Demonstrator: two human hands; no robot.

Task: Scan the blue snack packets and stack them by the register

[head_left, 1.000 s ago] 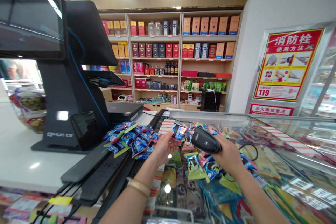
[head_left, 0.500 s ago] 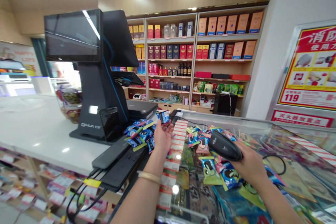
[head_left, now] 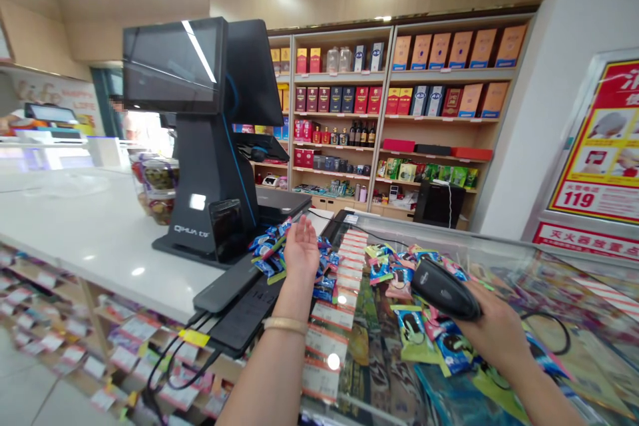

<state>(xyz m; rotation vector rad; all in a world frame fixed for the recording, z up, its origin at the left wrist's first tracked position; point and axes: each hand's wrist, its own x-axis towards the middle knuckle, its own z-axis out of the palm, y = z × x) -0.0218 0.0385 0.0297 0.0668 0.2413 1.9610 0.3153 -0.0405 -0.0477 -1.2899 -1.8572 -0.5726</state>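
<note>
Snack packets (head_left: 410, 327) split into two heaps, prob. so groups aren't mixed: one on glass counter (head_left: 449, 229), one beside POS terminal (head_left: 207, 173). Scanner (head_left: 444, 287) clasped in R hand (head_left: 502, 329), nose uncovered, presumably for aiming. L hand (head_left: 301, 256) over terminal-side heap, fingers uncurled; contact w/ packets can't be told.

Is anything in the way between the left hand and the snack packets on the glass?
Nothing seems to block the left hand from the nearest snack packets: just blue packets and striped labels lie between. Farther right, the scanner in the right hand hides some.
</note>
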